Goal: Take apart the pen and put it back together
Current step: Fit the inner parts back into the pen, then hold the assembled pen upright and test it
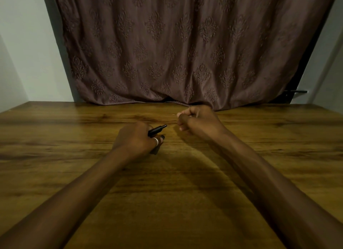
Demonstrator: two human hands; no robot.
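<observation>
My left hand (pixel 138 140) rests on the wooden table (pixel 74 130) and grips a black pen barrel (pixel 157 130), whose tapered tip points up and to the right. A ring sits on one of its fingers. Another dark pen piece (pixel 155 151) shows under the same hand, mostly hidden. My right hand (pixel 198 119) hovers a little to the right and farther back, fingers curled. A very thin pale piece (pixel 174 114) sticks out past its fingertips, too small to identify. A gap separates the two hands.
A brown patterned curtain (pixel 176 53) hangs down to the table's far edge, just behind my right hand. Pale walls stand on both sides. A dark metal bracket (pixel 295 92) juts out at the back right.
</observation>
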